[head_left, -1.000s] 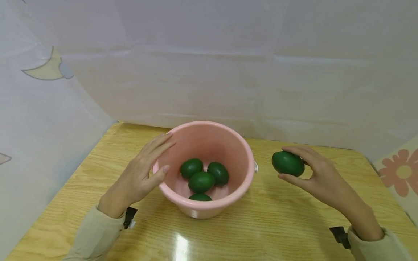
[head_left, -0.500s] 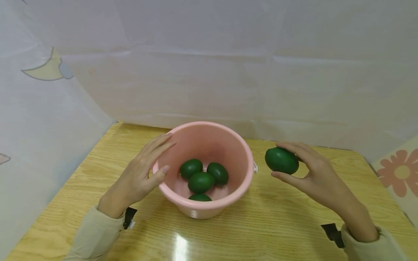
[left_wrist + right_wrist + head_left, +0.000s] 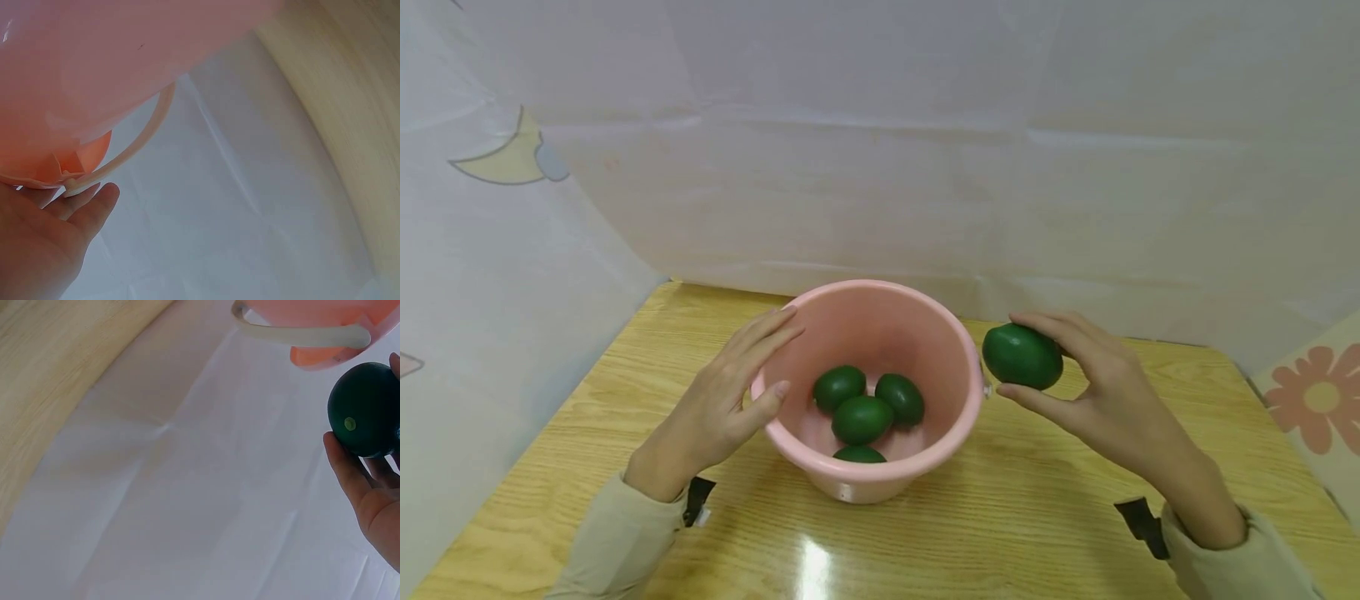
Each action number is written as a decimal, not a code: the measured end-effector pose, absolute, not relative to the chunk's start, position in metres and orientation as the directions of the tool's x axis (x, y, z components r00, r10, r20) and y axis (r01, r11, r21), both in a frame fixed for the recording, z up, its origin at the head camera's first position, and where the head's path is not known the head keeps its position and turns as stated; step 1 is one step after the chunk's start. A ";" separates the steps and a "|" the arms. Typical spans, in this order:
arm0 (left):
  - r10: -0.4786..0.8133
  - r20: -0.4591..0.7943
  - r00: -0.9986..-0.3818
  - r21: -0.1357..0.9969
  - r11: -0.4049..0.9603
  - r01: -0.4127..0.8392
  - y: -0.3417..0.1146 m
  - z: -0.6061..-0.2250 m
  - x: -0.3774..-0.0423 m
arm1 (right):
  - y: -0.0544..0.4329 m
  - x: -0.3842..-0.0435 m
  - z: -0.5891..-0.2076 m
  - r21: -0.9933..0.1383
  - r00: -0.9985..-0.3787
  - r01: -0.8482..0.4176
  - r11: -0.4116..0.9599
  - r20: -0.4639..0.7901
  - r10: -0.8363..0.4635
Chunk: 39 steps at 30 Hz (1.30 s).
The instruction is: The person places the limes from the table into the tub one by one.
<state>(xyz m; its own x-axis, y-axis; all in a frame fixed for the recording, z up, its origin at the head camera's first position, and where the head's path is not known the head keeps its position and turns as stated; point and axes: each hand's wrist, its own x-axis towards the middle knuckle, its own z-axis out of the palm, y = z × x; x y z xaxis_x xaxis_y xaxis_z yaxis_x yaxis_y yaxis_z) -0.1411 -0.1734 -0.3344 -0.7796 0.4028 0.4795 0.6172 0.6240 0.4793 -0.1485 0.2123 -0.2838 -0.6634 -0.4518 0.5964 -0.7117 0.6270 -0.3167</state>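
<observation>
A pink bucket (image 3: 865, 483) stands upright on the wooden table. Several smooth, dark green avocados (image 3: 862, 420) lie at its bottom; the nearest is partly hidden by the rim. My left hand (image 3: 715, 400) rests at the bucket's left rim, fingers extended and spread, thumb tip over the edge. From below, the left wrist view shows its fingers beside the bucket's handle joint (image 3: 74, 186). My right hand (image 3: 1105, 392) pinches another avocado (image 3: 1022, 357) between thumb and fingers. It holds this fruit in the air just right of the rim. A pale stem spot shows in the right wrist view.
The bucket's white handle (image 3: 300, 334) hangs down on its outside. A pale sheet (image 3: 880, 167) covers the wall behind the wooden table (image 3: 1000, 533). Printed side walls, one with a flower (image 3: 1321, 397), border it left and right.
My right hand has moved left and a little away from me with the avocado, closer to the bucket's rim. The left hand, the bucket and the fruit inside have stayed still.
</observation>
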 end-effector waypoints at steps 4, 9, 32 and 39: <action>0.403 0.477 -0.781 0.479 0.626 0.615 -0.173 -0.335 -0.141 | 0.208 -0.149 -0.281 -0.311 -0.640 -0.733 0.605 0.616 -0.459; 0.400 0.474 -0.784 0.474 0.634 0.610 -0.173 -0.334 -0.142 | 0.203 -0.149 -0.277 -0.324 -0.621 -0.755 0.571 0.634 -0.461; 0.395 0.486 -0.780 0.471 0.633 0.614 -0.170 -0.334 -0.142 | 0.155 -0.159 -0.277 -0.355 -0.562 -0.826 0.438 0.590 -0.580; 0.397 0.474 -0.786 0.482 0.630 0.609 -0.169 -0.334 -0.141 | 0.137 -0.158 -0.283 -0.396 -0.570 -0.821 0.411 0.543 -0.616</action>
